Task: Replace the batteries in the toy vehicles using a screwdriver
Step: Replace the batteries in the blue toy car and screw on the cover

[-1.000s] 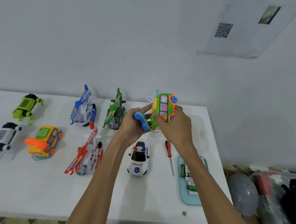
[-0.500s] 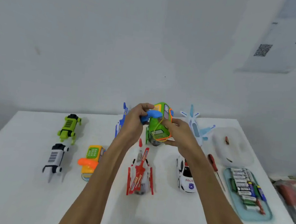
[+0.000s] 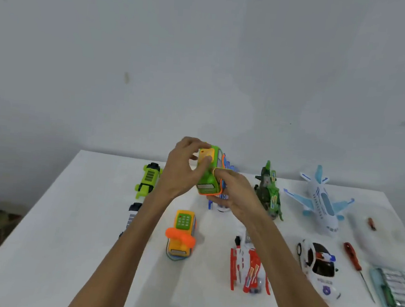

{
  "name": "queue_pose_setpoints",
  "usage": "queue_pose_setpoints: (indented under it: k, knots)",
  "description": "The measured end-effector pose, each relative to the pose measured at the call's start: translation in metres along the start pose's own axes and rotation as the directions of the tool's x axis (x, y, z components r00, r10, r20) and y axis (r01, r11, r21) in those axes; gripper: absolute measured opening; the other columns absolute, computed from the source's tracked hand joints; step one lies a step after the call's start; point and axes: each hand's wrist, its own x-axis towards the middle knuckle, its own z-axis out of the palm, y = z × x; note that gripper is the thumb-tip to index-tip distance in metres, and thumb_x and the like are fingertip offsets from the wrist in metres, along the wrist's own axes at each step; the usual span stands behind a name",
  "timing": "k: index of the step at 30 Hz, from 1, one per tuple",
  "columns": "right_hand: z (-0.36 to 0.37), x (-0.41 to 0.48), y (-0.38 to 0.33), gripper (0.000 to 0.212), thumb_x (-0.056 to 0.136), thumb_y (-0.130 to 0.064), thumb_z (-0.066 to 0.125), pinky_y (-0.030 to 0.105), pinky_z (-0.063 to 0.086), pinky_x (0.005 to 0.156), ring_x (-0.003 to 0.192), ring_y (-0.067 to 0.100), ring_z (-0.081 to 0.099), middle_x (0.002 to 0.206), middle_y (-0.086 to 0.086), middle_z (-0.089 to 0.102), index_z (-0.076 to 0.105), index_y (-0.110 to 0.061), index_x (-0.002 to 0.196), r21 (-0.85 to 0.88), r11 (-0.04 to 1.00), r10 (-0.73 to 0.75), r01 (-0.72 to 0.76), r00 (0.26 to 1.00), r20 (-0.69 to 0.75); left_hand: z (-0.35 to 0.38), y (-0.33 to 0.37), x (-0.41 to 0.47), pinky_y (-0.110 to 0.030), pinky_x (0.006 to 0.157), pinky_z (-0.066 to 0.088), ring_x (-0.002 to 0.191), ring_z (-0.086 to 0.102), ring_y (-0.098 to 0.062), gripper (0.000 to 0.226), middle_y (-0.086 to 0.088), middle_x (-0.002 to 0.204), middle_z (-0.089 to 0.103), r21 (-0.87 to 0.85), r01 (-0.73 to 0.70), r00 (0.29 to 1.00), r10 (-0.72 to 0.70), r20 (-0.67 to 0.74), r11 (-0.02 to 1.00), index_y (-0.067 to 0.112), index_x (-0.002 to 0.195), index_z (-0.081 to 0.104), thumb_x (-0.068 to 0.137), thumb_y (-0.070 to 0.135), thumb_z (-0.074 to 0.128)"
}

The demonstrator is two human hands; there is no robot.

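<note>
Head view: you are holding the green toy vehicle [image 3: 207, 179] up above the table [image 3: 64, 239], at the middle of the frame, with both hands grasping it. Your left hand [image 3: 182, 168] is curling its fingers over the toy's upper end while the thumb is lying across its yellow panel. Your right hand [image 3: 234, 193] is gripping the lower right side, with its fingers wrapping underneath. The red-handled screwdriver [image 3: 353, 258] is lying on the table at the right of the frame, between the police car [image 3: 316, 266] and the blue tray [image 3: 374, 281] of batteries [image 3: 398, 288], well apart from both hands. An orange toy vehicle [image 3: 181, 235] is sitting just below your left wrist, and a red helicopter [image 3: 249, 269] is lying beneath your right forearm.
</note>
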Motion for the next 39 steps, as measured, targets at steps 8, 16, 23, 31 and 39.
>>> queue_pose_setpoints:
  k: [8, 16, 23, 31, 39]
  knots:
    - [0.029, 0.005, -0.009, 0.027, 0.094, -0.016, 0.066, 0.044, 0.059, 0.091, 0.104, 0.025, 0.073, 0.112, 0.011, 0.074, 0.064, -0.006, 0.118, 0.012, 0.999, -0.039, 0.038, 0.998, 0.053, -0.015, -0.022, -0.021, -0.053, 0.099, 0.054, 0.113, 0.068, -0.033, 0.043, -0.012, 0.120, 0.073, -0.598, 0.747, 0.639, -0.559, 0.528, 0.289, 0.017, 0.125, 0.069, 0.097, 0.048, 0.058]
    - [0.028, 0.038, -0.002, 0.010, 0.091, -0.002, 0.055, 0.033, 0.052, 0.074, 0.085, 0.019, 0.063, 0.093, 0.007, 0.061, 0.058, -0.010, 0.085, 0.282, 0.958, 0.071, -0.055, 0.996, -0.048, -0.008, -0.051, -0.025, -0.054, 0.097, 0.054, 0.116, 0.067, -0.037, 0.050, -0.018, 0.129, 0.068, -0.701, 0.690, 0.633, -0.620, 0.464, 0.180, 0.009, 0.128, 0.065, 0.093, 0.044, 0.066]
    - [0.000, 0.066, 0.005, 0.032, 0.102, -0.023, 0.055, 0.037, 0.060, 0.086, 0.093, 0.032, 0.069, 0.113, 0.020, 0.062, 0.050, 0.004, 0.120, 0.838, 0.545, 0.169, -0.005, 0.980, -0.103, -0.020, -0.063, -0.029, -0.053, 0.090, 0.058, 0.119, 0.064, -0.040, 0.055, -0.019, 0.133, 0.065, -0.772, 0.635, 0.647, -0.555, 0.523, 0.012, 0.008, 0.139, 0.056, 0.093, 0.039, 0.061]
    - [-0.013, 0.068, 0.012, 0.047, 0.111, -0.040, 0.031, 0.020, 0.046, 0.043, 0.056, 0.015, 0.070, 0.087, 0.006, 0.072, 0.059, -0.004, 0.100, 0.846, 0.533, 0.175, 0.009, 0.977, -0.120, -0.026, -0.071, -0.030, -0.045, 0.079, 0.058, 0.101, 0.068, -0.036, 0.059, -0.017, 0.123, 0.068, -0.752, 0.658, 0.642, -0.550, 0.534, 0.037, 0.008, 0.143, 0.054, 0.093, 0.038, 0.060]
    - [-0.011, 0.056, 0.005, 0.024, 0.104, -0.020, 0.055, 0.018, 0.057, 0.059, 0.080, 0.020, 0.073, 0.104, 0.020, 0.068, 0.058, 0.002, 0.112, 0.686, 0.718, 0.002, 0.117, 0.986, -0.170, -0.004, -0.063, -0.017, -0.038, 0.073, 0.055, 0.093, 0.067, -0.031, 0.051, -0.013, 0.113, 0.069, -0.707, 0.705, 0.577, -0.627, 0.524, 0.059, 0.013, 0.128, 0.064, 0.085, 0.040, 0.071]
